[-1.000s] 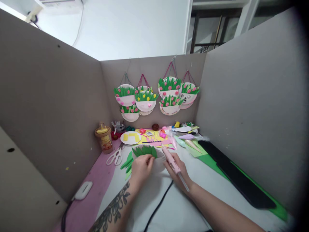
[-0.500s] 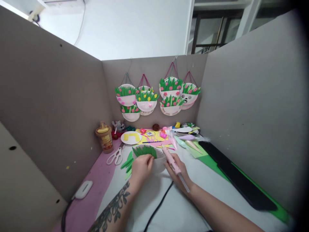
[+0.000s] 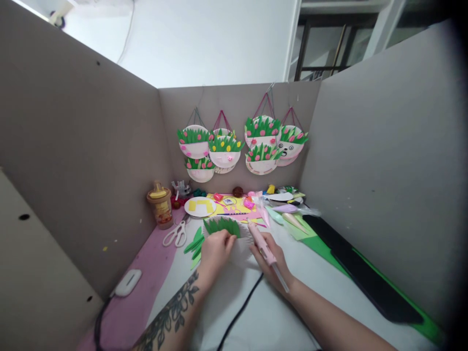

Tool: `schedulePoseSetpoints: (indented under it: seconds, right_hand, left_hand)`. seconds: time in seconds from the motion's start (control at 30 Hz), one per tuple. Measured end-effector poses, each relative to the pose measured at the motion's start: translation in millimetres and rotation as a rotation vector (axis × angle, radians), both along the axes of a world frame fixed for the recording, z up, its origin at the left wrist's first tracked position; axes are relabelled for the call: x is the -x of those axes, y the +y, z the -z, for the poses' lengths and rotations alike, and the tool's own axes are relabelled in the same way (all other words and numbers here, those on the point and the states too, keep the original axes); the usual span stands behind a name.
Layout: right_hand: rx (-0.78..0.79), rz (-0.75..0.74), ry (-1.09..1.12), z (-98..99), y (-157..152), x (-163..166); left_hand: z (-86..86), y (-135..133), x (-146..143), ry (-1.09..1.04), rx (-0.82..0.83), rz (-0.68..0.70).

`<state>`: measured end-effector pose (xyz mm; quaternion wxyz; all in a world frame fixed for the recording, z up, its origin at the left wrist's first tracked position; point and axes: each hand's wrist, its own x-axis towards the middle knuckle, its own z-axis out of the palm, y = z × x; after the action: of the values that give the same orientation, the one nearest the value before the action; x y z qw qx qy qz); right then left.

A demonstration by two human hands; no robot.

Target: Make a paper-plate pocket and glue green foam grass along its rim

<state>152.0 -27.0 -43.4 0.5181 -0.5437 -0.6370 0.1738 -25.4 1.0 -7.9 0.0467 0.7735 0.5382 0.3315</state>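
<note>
In front of me is a white paper plate (image 3: 243, 247) with a fluted rim. A row of green paper leaves (image 3: 220, 225) stands along its upper part. My left hand (image 3: 216, 251) is closed in a pinch on the leaves at the row's right end; its fingertips partly hide what they grip. My right hand (image 3: 273, 263) is wrapped round a pink glue gun (image 3: 262, 244), nozzle pointing up and away, a clear glue stick protruding from its back. The nozzle is near the plate's right rim. Loose green paper leaves (image 3: 195, 246) lie left of the plate.
White scissors (image 3: 176, 234) and a brown cup (image 3: 161, 208) stand or lie to the left. Behind are a plate with yellow paper (image 3: 200, 207), coloured clay bags (image 3: 285, 208) and a pencil. A black strip (image 3: 351, 258) lies right. Finished plate baskets (image 3: 224, 152) hang on the back panel.
The view has shifted slightly, so everything sits a little further right. Both hands keep their grips, with the left still pinching at the leaves and the glue gun still beside the plate.
</note>
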Motion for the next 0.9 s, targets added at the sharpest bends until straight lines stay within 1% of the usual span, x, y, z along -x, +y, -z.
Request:
schedulePoseSetpoints:
  seconds: [0.23,0.5,0.67,0.9]
  right_hand:
    - [0.010,0.009,0.017,4.4,1.4,0.0]
    - [0.025,-0.029,0.118,-2.0,-1.1,-0.1]
    - [0.052,-0.096,0.218,-3.3,1.6,-1.4]
    - [0.017,-0.187,0.222,-3.9,0.1,-2.0]
  left_hand:
    - [3.2,3.4,0.2,-0.027,-0.040,-0.013]
    - [3.6,0.1,-0.8,0.003,-0.055,-0.017]
    - [3.6,1.0,-2.8,0.070,0.013,-0.054]
    - [1.9,2.8,-3.1,0.101,0.091,-0.100]
